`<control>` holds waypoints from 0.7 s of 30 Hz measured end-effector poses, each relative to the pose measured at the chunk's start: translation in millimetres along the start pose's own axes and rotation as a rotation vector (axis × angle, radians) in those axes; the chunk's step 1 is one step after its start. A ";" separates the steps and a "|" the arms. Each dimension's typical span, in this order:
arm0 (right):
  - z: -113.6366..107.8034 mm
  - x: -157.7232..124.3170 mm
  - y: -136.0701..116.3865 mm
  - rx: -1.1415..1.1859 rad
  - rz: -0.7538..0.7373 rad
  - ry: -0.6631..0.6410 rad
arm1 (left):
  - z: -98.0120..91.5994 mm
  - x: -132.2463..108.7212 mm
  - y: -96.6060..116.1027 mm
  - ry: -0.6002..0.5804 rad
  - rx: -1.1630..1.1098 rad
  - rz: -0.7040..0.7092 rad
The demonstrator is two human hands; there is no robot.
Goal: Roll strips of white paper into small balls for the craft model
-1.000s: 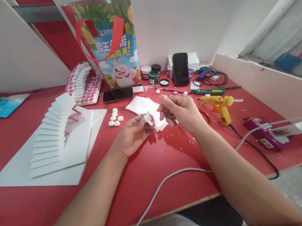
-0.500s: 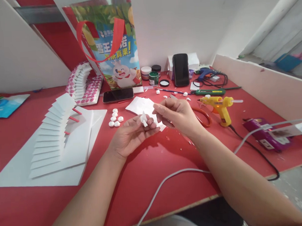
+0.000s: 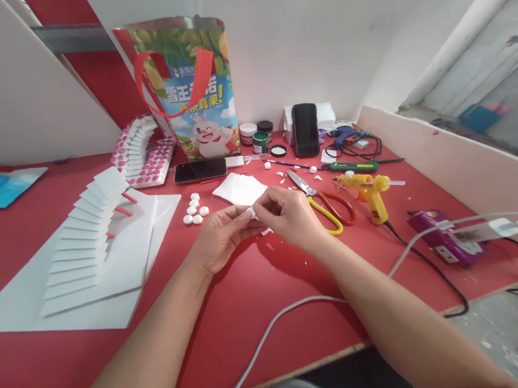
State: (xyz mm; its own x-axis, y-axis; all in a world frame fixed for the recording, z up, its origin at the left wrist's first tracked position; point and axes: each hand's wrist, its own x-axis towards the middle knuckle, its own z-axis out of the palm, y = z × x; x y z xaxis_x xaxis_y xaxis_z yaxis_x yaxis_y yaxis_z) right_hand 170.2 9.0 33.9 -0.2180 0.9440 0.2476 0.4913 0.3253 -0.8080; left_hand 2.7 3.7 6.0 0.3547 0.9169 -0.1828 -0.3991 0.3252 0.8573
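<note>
Low over the middle of the table, my left hand [image 3: 222, 233] pinches a small white curled piece [image 3: 253, 213] between thumb and fingers. My right hand [image 3: 288, 215] is closed at the same piece, thumb and fingertips pressed on its right side. Much of the piece is hidden by the fingers. Left of my hands lie several small white rolled rosettes [image 3: 191, 210]. Just behind the hands is a stack of thin white sheets [image 3: 240, 189]. Scissors [image 3: 332, 211] with one red and one yellow handle lie right of my right hand.
White boards with a curved stair model [image 3: 78, 242] stand at left. Behind are a carrier bag [image 3: 210, 116], a phone [image 3: 201, 170] and paint jars [image 3: 261, 142]. On the right are a yellow glue gun [image 3: 368, 189] and a purple box [image 3: 443, 237]. A cable [image 3: 285, 313] crosses in front.
My right hand has come down and left to meet my left hand at the white piece. The scissors show more fully now. The view has shifted slightly.
</note>
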 end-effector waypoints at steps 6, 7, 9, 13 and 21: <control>3.9 -2.4 -1.8 -0.004 0.013 0.024 | -5.4 2.4 -2.5 -0.011 -0.092 -0.033; 4.3 -3.1 -2.2 -0.002 0.016 0.025 | -6.1 2.7 -2.8 -0.015 -0.106 -0.032; 5.5 -4.4 -2.7 0.014 0.027 0.026 | -6.5 2.9 -2.8 -0.019 -0.121 -0.030; 7.6 -3.7 -3.8 0.039 0.038 0.017 | -5.1 2.5 -2.3 -0.010 -0.117 -0.019; -63.0 -21.3 -30.2 -0.731 0.097 -0.073 | -4.0 3.0 -2.3 0.091 -0.113 0.029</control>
State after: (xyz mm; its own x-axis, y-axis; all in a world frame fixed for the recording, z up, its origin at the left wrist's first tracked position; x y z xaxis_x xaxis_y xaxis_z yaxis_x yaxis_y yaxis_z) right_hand 213.1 -17.5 86.6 -0.1883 0.9726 0.1363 0.9418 0.2182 -0.2559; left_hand 1.3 6.6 1.5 0.2651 0.9420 -0.2058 -0.5022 0.3171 0.8045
